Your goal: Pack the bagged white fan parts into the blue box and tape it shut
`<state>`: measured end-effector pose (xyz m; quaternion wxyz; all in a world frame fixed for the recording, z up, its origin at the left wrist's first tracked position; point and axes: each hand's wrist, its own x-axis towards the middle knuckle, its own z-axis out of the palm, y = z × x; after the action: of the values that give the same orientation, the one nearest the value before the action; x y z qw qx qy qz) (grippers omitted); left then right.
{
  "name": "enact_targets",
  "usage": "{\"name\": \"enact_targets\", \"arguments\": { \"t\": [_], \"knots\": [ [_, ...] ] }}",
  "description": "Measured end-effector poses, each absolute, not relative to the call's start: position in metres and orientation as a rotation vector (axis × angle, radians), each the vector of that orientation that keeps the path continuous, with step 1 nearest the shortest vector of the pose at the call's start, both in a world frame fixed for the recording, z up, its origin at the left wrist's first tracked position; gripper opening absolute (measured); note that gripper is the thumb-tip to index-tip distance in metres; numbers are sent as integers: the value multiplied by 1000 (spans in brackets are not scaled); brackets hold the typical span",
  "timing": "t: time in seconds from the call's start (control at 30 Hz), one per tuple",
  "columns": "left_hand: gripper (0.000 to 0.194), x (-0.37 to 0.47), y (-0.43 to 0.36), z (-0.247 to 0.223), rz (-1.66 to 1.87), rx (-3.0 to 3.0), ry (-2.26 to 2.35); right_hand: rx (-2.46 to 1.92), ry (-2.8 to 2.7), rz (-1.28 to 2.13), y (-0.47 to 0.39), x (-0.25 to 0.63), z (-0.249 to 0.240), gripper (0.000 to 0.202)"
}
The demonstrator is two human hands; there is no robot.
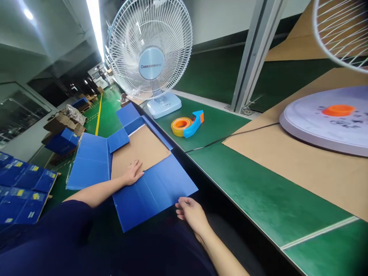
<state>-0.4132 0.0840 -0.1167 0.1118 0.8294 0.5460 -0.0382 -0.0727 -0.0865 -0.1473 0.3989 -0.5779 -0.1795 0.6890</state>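
Observation:
A blue carton (156,195) stands with its top flaps folded outward, and a brown cardboard sheet (143,147) lies inside its opening. My left hand (133,174) rests flat on the near left part of the sheet, fingers spread, beside the fold of the near flap. At that flap's outer right edge is my right hand (191,212), its fingers loosely curled and slightly apart. Its fingertips meet the edge in view; whether they touch it I cannot tell, and no grip on it shows.
A green workbench (235,172) runs along the right, carrying a light-blue desk fan (163,105), a yellow tape roll (181,124) on a blue dispenser, a black cord and a white fan base (327,119) on cardboard. Stacked blue cartons (24,188) stand at left; a metal post rises behind.

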Motion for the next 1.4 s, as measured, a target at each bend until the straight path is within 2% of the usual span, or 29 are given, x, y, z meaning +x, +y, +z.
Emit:
{"name": "enact_targets", "arguments": {
  "t": [0.37,0.53,0.67,0.93,1.3,1.4],
  "knots": [
    [84,-416,90,-123,-94,2559,1562,-1469,-431,1673,-96,-69,-151,12],
    [83,-426,119,-119,-68,2483,1552,-1463,-432,1662,-102,-67,-156,11],
    [81,-436,153,-130,-175,2290,1703,-1444,-431,1633,-107,-67,-159,9],
    [108,-432,187,-177,-385,2218,1693,-1399,-379,1586,-101,-66,-167,9],
    [107,-423,188,-171,-437,2171,1752,-1377,-407,1612,-94,-72,-179,10],
    [100,-412,179,-161,-468,2168,1811,-1358,-412,1600,-96,-69,-180,14]
  ]
}}
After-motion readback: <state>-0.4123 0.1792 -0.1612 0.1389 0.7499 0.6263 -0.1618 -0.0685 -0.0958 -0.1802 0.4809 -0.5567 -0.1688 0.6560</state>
